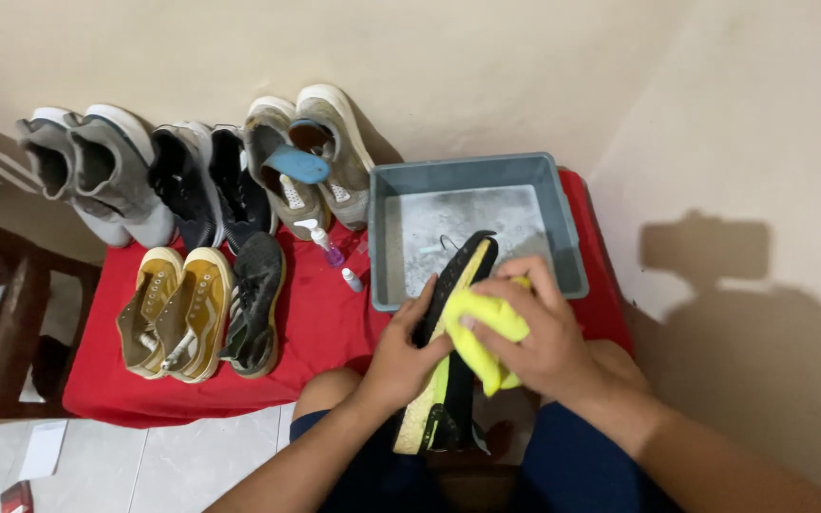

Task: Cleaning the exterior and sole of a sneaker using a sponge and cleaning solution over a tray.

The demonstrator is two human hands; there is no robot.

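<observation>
Left hand wrapped around the side of a black shoe, fingers curled along the upper, gripping it sole-outward. Right hand closed on a bunched-up yellow cloth, pressing it flat against the shoe's pale sole edge. Shoe tilted up over the lap, toe end poking over the rim of a grey plastic tub with cloudy water in it. Tub parked on a red cloth spread over a low stand by the wall. Just left of the tub, a couple of small bottles. Further left, rows of shoes: grey pair, black pair, beige pair with a blue insole on top, then mustard pair and a single dark shoe in front.
</observation>
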